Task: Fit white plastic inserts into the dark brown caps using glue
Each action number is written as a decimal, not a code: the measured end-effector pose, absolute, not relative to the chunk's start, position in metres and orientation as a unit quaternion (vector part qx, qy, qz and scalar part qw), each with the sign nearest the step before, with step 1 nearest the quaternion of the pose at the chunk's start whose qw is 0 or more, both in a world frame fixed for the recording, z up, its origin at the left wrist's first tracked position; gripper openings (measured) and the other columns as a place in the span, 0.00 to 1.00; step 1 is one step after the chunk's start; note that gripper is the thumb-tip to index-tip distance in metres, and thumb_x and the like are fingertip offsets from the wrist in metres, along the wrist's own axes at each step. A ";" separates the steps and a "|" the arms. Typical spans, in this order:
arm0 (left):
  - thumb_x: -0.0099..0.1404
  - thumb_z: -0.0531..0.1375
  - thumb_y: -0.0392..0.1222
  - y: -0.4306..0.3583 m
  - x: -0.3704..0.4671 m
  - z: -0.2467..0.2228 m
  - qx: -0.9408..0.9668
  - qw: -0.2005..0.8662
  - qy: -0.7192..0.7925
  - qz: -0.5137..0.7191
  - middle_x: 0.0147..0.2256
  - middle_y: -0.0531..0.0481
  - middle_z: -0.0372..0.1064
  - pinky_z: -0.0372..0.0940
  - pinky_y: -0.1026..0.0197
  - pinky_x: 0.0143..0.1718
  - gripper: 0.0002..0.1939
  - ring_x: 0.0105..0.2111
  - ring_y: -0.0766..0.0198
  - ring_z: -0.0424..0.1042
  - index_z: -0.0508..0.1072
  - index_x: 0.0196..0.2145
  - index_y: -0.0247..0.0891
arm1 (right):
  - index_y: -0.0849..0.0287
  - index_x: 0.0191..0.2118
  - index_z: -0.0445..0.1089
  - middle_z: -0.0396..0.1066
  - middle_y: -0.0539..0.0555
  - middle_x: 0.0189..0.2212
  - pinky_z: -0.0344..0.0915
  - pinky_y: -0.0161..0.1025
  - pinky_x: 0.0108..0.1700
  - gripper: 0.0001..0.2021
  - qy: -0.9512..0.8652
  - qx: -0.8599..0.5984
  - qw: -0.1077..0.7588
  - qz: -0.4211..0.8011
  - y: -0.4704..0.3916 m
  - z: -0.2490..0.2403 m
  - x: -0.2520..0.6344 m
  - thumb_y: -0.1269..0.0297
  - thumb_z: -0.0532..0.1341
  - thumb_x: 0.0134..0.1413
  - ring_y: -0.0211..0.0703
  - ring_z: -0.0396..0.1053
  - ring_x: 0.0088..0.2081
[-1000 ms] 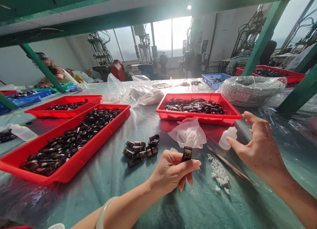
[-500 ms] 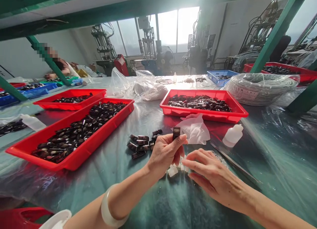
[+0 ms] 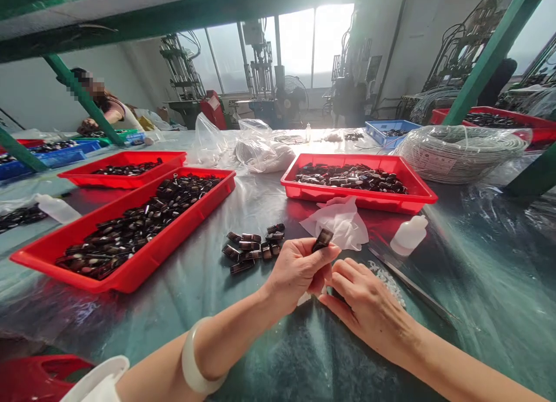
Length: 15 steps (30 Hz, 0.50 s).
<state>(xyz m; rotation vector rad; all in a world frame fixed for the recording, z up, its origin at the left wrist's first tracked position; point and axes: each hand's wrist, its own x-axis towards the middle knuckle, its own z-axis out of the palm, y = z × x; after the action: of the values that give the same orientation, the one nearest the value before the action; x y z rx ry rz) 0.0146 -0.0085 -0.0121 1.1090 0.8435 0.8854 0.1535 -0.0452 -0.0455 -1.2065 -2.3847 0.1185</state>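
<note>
Pinched between the thumb and fingers of my left hand [image 3: 299, 270] is a dark, glossy part [image 3: 322, 238], its upper end showing. My right hand [image 3: 364, 298] is beside it, fingers bent and drawn together at the left fingertips; whatever they may grip is hidden. Small white pieces [image 3: 304, 298] lie partly covered under the hands, and tiny white bits [image 3: 388, 283] lie beyond my right hand. To the left of my hands, several dark parts [image 3: 249, 245] form a loose group on the table. A crumpled white sheet [image 3: 341, 222] lies just behind my hands.
Red trays of dark parts stand at the left [image 3: 125, 283] and behind the hands [image 3: 356, 200]. A white bottle [image 3: 409, 235] and a long metal tool [image 3: 412, 286] are at the right, with a wrapped cable coil [image 3: 460, 153] farther back. A person [image 3: 113, 111] sits far left.
My right hand has moved in toward the left one, its fingers now more bent and closed. The dark part in my left hand has tilted to the right.
</note>
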 end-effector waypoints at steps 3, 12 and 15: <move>0.55 0.61 0.47 -0.009 0.016 -0.012 0.492 0.684 0.372 0.390 0.14 0.58 0.61 0.45 0.72 0.09 0.13 0.09 0.78 0.52 0.71 0.28 0.31 | 0.60 0.30 0.64 0.65 0.55 0.30 0.62 0.43 0.36 0.07 -0.867 -0.440 0.230 0.040 -0.045 -0.045 0.152 0.71 0.50 0.56 0.44 0.62 0.34; 0.54 0.62 0.47 -0.010 0.014 -0.011 0.476 0.704 0.362 0.384 0.15 0.57 0.61 0.45 0.72 0.10 0.14 0.10 0.78 0.54 0.72 0.31 0.31 | 0.58 0.30 0.63 0.66 0.54 0.31 0.61 0.44 0.36 0.06 -0.867 -0.441 0.227 0.050 -0.045 -0.042 0.156 0.71 0.51 0.56 0.44 0.63 0.33; 0.55 0.61 0.49 -0.011 0.014 -0.009 0.477 0.706 0.371 0.370 0.14 0.56 0.62 0.44 0.72 0.10 0.15 0.09 0.77 0.55 0.73 0.30 0.30 | 0.58 0.29 0.62 0.67 0.54 0.30 0.62 0.42 0.35 0.08 -0.862 -0.439 0.247 0.058 -0.044 -0.043 0.158 0.71 0.49 0.57 0.43 0.63 0.32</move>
<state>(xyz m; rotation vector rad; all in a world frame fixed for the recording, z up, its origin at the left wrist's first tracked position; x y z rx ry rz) 0.0143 -0.0109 -0.0088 1.0595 0.8252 0.8224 0.1579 -0.0440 -0.0426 -1.1972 -2.3506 0.1578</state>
